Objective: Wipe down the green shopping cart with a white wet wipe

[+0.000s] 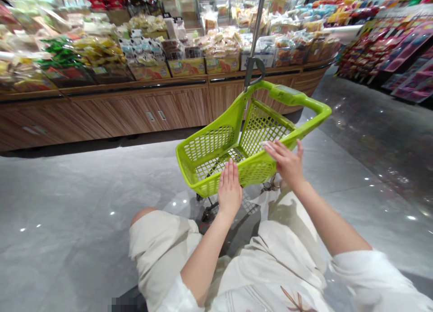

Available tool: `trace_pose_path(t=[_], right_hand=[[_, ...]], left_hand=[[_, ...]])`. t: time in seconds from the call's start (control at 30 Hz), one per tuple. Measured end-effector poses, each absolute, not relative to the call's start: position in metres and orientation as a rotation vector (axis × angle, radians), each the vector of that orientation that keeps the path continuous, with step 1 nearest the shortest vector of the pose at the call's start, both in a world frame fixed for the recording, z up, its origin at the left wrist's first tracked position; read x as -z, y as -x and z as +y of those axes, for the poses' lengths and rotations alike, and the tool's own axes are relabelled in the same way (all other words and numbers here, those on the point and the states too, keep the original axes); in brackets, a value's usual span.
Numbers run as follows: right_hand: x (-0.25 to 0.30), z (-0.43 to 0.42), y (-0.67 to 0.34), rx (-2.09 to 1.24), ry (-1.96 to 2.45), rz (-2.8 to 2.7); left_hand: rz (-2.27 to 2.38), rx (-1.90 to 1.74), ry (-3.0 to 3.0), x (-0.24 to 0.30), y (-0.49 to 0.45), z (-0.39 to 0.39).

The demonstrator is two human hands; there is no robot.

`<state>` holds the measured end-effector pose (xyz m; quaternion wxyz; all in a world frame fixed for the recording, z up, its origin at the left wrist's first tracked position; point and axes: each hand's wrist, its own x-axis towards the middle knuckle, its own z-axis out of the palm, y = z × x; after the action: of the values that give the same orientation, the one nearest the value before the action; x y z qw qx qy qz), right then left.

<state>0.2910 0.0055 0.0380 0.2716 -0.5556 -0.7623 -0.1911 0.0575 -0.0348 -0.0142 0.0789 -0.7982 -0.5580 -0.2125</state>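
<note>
The fingers (230, 172) of the left hand (230, 190) stand straight and open, laid flat against the near mesh wall of a lime-green plastic shopping trolley basket (209, 142). The fingers (274, 148) of the right hand (284, 163) lie extended across the basket's near right rim, resting on it without visibly curling around it. Neither hand grips anything. The basket sits directly in front of both hands, touching them, and no goods show inside it, so nothing appears to have been gathered so far. Its green handle (297, 95) runs along the far right side, and a metal pole (255, 32) rises from its far corner. A wheeled frame (206, 208) carries it above the polished grey floor (84, 199), just beyond the person's cream shorts (162, 239). Farther off, a wood-fronted counter (142, 109) holds rows of packaged snacks (216, 50), while pink-packaged goods (392, 54) hang on a rack at the far right.
</note>
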Motion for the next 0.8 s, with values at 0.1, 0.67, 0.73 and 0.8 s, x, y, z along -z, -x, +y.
trace_pose_path(t=[0.1, 0.67, 0.73, 0.8], right_hand=[[-0.054, 0.019, -0.336, 0.606, 1.623, -1.819], [-0.024, -0.012, -0.239, 0.358, 1.409, -2.160], [-0.035, -0.001, -0.279, 0.455, 1.500, -2.069], [-0.044, 0.009, -0.314, 0.540, 1.581, -1.927]], left_hand=[[-1.669, 0.637, 2.389, 0.014, -0.059, -0.035], [-1.649, 0.609, 2.372, 0.016, -0.058, -0.035], [-1.637, 0.611, 2.376, 0.016, -0.057, -0.035], [-1.636, 0.615, 2.375, 0.017, -0.058, -0.035]])
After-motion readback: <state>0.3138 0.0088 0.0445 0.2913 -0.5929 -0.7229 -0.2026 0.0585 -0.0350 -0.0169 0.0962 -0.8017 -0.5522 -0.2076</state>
